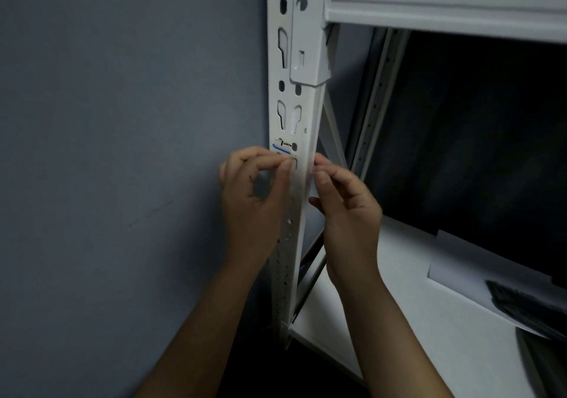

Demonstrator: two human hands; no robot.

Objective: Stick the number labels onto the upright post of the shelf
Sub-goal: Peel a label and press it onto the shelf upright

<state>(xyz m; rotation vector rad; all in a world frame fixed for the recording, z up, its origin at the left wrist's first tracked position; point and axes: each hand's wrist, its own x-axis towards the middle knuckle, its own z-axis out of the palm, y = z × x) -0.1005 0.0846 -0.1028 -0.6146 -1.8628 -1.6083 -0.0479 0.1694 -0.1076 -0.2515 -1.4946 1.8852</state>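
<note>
Forearms enter from the near edge, one either side of the post (pixel 302 152). Left hand (pixel 257 189): thumb and forefinger closed narrow at the post's left face, pinching what looks like the lower end of a label (pixel 283 149); other fingers curled loosely. Label is clear or white, with black marks and a blue line, and sits across the post's front just below the keyhole slots, partly covering a round hole. Whether it is fully stuck down cannot be told. Right hand (pixel 343 201): fingertips drawn together against the post's right edge, level with the left hand's; possibly holding the label's other end or just steadying the post, too blurred to say. Beyond the hands: white beam (pixel 445 1) meets the post above, grey wall (pixel 122 121) at left, lower shelf (pixel 399 321) at right with a pale sheet (pixel 460 262) and something dark on it. Risks, as judged: label going on tilted if one end is pressed before the other is lined up; adhesive bridging the hole and slots, giving poor hold and a wrinkle; film folding back on itself and sticking to the fingers if the pinch slackens.
</note>
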